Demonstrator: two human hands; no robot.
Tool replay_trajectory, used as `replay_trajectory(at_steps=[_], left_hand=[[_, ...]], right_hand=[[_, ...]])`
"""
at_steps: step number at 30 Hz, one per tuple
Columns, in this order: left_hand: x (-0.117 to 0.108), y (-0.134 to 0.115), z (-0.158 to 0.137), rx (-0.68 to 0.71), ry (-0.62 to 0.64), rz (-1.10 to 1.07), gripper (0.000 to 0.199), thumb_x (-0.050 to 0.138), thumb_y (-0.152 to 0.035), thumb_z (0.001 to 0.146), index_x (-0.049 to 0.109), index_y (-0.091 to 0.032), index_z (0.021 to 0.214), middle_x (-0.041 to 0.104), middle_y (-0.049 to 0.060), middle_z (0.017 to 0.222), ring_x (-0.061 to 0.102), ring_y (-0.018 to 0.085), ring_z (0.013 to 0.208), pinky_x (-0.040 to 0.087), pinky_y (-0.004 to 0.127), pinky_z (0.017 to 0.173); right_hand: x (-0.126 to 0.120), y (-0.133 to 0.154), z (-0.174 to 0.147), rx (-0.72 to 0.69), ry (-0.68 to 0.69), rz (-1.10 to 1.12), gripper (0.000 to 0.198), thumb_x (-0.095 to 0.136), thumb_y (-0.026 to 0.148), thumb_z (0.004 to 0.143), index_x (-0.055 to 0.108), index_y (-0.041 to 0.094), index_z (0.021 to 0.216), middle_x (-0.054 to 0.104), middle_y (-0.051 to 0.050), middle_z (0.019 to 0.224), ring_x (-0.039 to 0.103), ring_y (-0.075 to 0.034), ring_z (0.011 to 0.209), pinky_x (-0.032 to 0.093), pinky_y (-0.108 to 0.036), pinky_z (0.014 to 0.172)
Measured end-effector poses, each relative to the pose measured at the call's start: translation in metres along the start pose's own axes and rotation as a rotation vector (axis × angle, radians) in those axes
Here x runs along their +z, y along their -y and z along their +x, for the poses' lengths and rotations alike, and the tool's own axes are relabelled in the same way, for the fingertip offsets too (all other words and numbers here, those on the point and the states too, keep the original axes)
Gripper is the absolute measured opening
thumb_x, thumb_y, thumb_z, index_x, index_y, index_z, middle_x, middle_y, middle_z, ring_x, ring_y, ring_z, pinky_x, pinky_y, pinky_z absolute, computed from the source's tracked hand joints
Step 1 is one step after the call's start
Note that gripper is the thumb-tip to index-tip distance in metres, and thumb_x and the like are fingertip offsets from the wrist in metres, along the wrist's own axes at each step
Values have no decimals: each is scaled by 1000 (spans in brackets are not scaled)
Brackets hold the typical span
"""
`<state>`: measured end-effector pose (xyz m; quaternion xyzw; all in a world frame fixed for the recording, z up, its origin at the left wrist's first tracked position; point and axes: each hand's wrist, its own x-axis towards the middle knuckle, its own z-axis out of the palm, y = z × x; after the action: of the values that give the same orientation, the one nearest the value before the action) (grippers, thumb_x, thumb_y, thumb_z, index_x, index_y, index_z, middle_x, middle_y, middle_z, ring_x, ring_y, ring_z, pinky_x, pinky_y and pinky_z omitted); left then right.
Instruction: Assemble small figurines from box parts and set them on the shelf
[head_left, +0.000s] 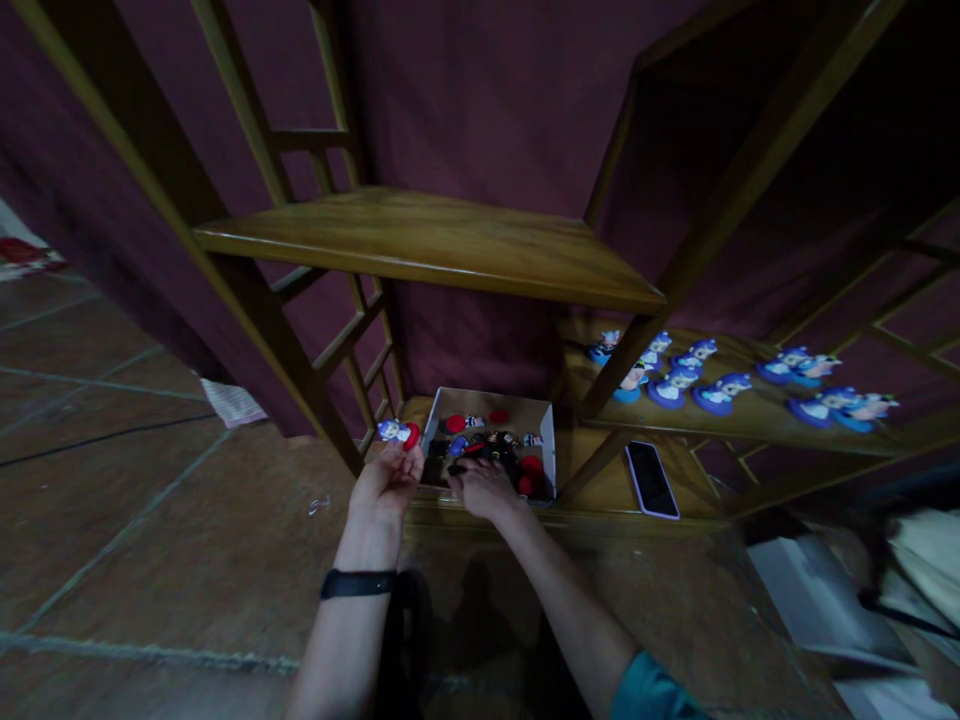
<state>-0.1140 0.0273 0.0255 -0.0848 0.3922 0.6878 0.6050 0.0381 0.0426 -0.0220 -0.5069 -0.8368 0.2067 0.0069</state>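
Observation:
My left hand, with a black band on its wrist, is closed around a small figurine in white and blue-purple with a red base, just left of the box. A shallow cardboard box sits on the low shelf, holding several small figurines, red round pieces and dark items. Inside its front part, my right hand reaches in with fingers spread over the dark items. Its fingertips touch something dark that is too dim to make out.
Above the box juts a wooden shelf board, with posts on both sides. Several purple and blue figurines stand on the shelf at right. A phone lies on the low board. White boxes are on the floor at right.

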Motion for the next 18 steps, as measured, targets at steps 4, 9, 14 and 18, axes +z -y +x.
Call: replay_trajectory(at_steps=[4, 9, 14, 18], left_hand=[[-2, -2, 2, 5, 16, -16, 19, 45, -2, 81, 60, -13, 86, 65, 6, 75, 63, 13, 67, 54, 23, 55], [-5, -4, 4, 14, 25, -15, 19, 45, -3, 82, 60, -13, 85, 65, 6, 77, 63, 13, 70, 54, 24, 57], [-3, -3, 1, 17, 39, -23, 18, 46, -2, 80, 59, -13, 82, 65, 6, 76, 62, 12, 68, 54, 23, 58], [-2, 0, -1, 18, 59, -35, 16, 47, -2, 80, 59, -13, 80, 64, 5, 73, 62, 12, 66, 53, 23, 57]], right_hand=[[-4, -24, -5, 108, -72, -65, 35, 32, 29, 87, 63, 21, 103, 58, -7, 119, 47, -24, 114, 28, -41, 98], [-8, -48, 4, 99, -137, -34, 39, 33, 19, 86, 53, 26, 118, 45, -2, 134, 42, -19, 119, 28, -34, 100], [-5, -53, 8, -6, -120, 2, 38, 36, 16, 84, 59, 29, 112, 40, 2, 137, 36, -15, 123, 24, -30, 102], [-3, -41, 3, -139, -108, -57, 39, 41, 13, 80, 62, 33, 106, 43, 4, 133, 29, -18, 125, 22, -36, 103]])
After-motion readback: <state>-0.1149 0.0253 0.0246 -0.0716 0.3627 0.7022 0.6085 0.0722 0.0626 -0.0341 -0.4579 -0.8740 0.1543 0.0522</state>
